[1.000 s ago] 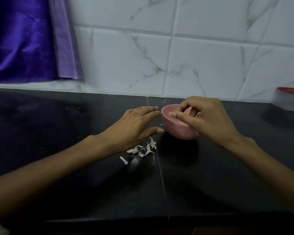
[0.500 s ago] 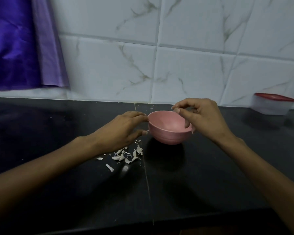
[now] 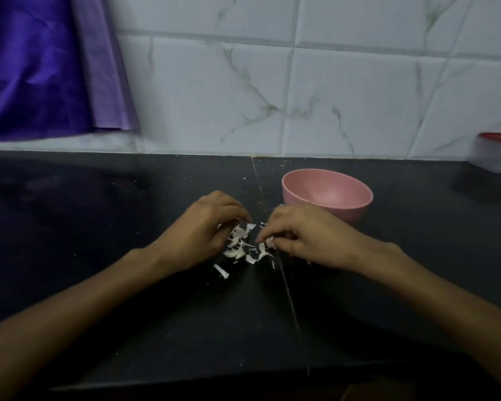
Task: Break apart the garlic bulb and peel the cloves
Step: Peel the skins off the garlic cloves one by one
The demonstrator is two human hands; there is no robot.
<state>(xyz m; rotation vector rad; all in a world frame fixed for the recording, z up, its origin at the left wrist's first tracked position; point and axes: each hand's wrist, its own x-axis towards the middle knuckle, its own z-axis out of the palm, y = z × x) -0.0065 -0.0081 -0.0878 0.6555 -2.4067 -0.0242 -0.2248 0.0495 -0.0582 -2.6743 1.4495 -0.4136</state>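
One pink bowl [image 3: 327, 195] stands beside garlic skins [image 3: 240, 247].

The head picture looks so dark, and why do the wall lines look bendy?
Head view: dim light, so the black counter swallows detail and only the white garlic skins stand out; the wide-angle lens bends the wall tiles' lines; the lidded container at the right edge is blurry.
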